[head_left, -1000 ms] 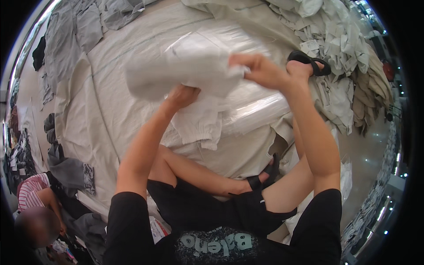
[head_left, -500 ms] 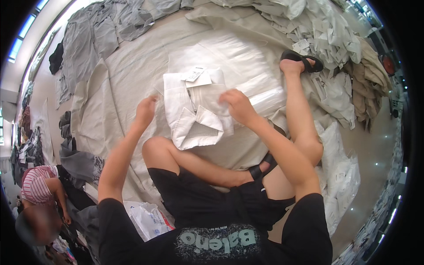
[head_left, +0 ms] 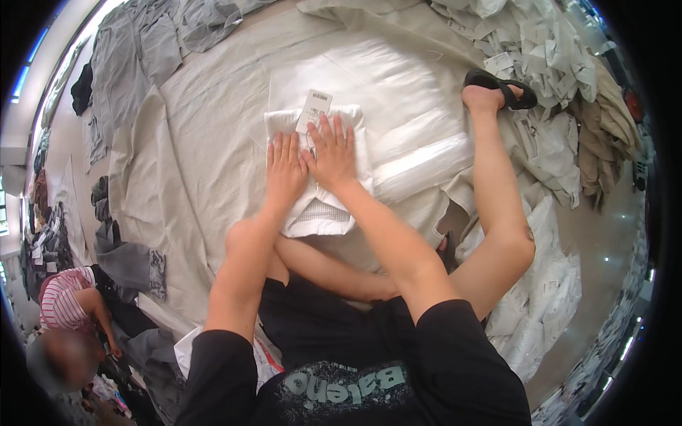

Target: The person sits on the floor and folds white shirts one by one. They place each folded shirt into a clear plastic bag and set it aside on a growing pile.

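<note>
Head view: shows folded white garment (head_left: 314,193) lying flat on beige groundsheet (head_left: 185,135), near edge just beyond a bent leg (head_left: 327,268). Has L hand (head_left: 286,168) palm-down on garment's L half, fingers straight & roughly tgthr, pointing to its far edge. Has R hand (head_left: 332,156) palm-down too, nr garment's middle, fingers slightly fanned. Would call both grips wide, laid flat on cloth, not clutching; can't tell how firmly. Also can't tell re thumb contact, v. close tho. See pale hang tag (head_left: 316,101) w/ barcode, straddling garment's far edge beside R hand. Note grid-patterned lining (head_left: 320,213) at garment's near end.

Just R of garment: shiny clear plastic (head_left: 423,160), layered, running past far edge too. Well R of & beyond garment: heap of white clothes (head_left: 533,50), tan clothes (head_left: 607,138), plus black sandal (head_left: 522,98) on foot (head_left: 480,98). Well R & nearer than garment: clear-bagged white packs (head_left: 543,291). Well L of & beyond garment: grey clothes (head_left: 138,53). Well L & nearer: dark grey clothes (head_left: 124,259), plus co-worker (head_left: 67,302) in striped top.
</note>
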Motion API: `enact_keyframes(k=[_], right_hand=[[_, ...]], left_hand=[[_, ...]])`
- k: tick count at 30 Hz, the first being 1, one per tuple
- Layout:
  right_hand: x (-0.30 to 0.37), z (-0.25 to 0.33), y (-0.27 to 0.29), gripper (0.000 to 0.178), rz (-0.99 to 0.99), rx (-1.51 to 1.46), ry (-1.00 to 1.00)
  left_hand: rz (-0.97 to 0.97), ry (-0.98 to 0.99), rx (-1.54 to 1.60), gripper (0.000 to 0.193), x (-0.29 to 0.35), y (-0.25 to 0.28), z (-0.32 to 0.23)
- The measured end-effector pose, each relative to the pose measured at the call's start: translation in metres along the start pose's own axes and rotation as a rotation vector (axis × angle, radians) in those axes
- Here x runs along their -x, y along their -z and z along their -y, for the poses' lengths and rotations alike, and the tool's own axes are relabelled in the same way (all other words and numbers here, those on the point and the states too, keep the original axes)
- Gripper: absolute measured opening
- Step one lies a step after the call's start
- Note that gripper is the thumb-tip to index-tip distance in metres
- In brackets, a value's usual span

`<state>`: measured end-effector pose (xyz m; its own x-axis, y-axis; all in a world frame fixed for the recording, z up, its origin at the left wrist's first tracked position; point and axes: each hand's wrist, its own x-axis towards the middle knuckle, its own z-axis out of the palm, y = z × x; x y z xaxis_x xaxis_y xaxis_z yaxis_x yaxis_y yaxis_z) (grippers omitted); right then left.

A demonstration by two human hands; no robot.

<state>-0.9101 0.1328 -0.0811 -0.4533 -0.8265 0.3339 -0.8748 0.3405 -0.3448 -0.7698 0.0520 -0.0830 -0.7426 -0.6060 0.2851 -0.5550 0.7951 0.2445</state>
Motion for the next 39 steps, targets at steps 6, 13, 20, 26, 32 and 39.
enact_keyframes(k=[6,13,20,26,32,39], right_hand=[[-0.020,0.002,0.014,0.056,-0.147,-0.271,-0.229],[-0.036,0.008,0.048,0.052,-0.147,-0.602,-0.338],[-0.051,0.000,0.070,0.062,0.034,-1.506,-0.231],[0.001,-0.010,0.076,0.054,-0.067,-0.532,-0.495],[-0.012,0.006,0.065,0.065,0.081,-0.510,-0.694],[0.008,0.018,0.044,0.066,0.083,-0.911,-0.520]], left_hand=[[0.024,0.042,0.201,0.053,-0.009,0.005,0.011],[0.060,0.441,0.544,0.039,-0.075,0.036,0.008],[-0.101,0.445,0.733,0.037,-0.067,0.032,-0.015],[-0.152,0.633,0.439,0.049,-0.011,0.025,0.022],[0.171,0.897,0.812,0.065,0.004,0.044,0.016],[0.118,0.898,0.887,0.077,0.003,0.036,0.020]])
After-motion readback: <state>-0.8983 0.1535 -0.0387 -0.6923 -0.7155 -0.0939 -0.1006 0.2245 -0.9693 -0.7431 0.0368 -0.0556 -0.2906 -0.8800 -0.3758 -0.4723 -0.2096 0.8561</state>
